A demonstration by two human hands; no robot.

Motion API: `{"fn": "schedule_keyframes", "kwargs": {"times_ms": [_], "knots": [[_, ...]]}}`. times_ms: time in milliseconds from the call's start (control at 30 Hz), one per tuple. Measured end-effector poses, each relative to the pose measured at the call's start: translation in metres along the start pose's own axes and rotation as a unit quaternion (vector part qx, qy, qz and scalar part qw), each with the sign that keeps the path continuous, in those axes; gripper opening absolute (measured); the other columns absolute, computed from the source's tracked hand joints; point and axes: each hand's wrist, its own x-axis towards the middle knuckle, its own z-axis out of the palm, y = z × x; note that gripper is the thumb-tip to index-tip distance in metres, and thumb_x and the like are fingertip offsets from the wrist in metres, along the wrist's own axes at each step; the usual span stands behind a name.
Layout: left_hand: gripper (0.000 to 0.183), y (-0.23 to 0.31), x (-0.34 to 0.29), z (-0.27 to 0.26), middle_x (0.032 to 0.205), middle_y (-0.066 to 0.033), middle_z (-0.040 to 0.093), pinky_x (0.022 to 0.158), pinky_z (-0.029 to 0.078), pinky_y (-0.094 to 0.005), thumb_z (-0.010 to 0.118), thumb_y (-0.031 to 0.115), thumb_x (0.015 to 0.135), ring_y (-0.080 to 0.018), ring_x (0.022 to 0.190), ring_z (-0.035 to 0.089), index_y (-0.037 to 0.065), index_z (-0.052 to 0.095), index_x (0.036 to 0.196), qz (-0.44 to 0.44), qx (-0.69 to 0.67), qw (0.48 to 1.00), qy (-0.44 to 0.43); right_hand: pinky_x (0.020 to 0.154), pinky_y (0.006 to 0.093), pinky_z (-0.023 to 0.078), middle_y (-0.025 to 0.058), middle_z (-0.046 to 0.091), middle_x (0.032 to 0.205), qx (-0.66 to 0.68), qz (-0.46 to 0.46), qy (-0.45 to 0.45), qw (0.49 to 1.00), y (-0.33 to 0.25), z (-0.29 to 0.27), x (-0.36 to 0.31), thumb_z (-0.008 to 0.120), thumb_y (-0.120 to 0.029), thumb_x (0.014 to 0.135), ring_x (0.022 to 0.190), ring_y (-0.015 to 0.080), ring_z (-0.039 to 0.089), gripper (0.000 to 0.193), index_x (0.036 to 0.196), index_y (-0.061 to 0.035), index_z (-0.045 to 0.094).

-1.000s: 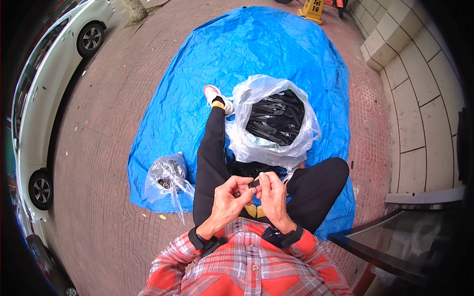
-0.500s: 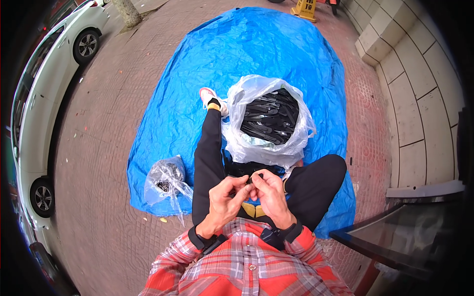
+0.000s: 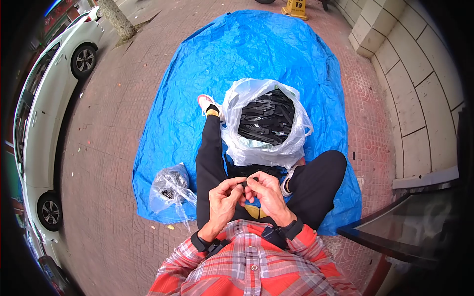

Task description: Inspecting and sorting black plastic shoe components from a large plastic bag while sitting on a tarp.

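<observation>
Fingertips of my left hand (image 3: pixel 223 201) and my right hand (image 3: pixel 267 193) meet over my lap, pinching a small black piece (image 3: pixel 244 183) between them. Most of that piece is covered by the fingers, so its kind does not show. Just beyond the hands, between my legs, lie more black parts (image 3: pixel 242 170), partly in shadow. Farther out stands a large clear plastic bag (image 3: pixel 232 106), its mouth rolled open, full of flat, elongated black plastic pieces (image 3: pixel 266 116). To the left of my leg rests a smaller clear bag (image 3: pixel 170 180) with tiny dark and silvery bits inside.
A blue tarp (image 3: pixel 207 59) lies under me and the bags, on reddish paving (image 3: pixel 108 148). White cars (image 3: pixel 47 113) are parked along the left. A tiled wall (image 3: pixel 410 93) and a dark-framed glass panel (image 3: pixel 400 224) flank the right. A yellow sign (image 3: pixel 295 9) stands beyond the tarp.
The view has shifted slightly. Both hands stay together at the small black piece, with only a slight change in the fingers. The bags remain in place on the tarp.
</observation>
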Motion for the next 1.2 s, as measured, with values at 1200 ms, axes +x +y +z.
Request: {"fn": "schedule_keyframes", "kwargs": {"times_ms": [1200], "knots": [[0.013,0.008,-0.001,0.003,0.062,-0.0009,0.057,0.044,0.042,-0.0179,0.056,0.001,0.083,-0.0054,0.048,0.051,-0.001,0.062,0.094,0.025,0.011,1.000,0.001,0.054,0.0310,0.044,0.0122,0.055,0.072,-0.562,-0.400,0.011,0.724,-0.017,0.025,-0.018,0.062,-0.006,0.077,0.066,0.0249,0.057,0.012,0.084,0.0008,0.056]]}}
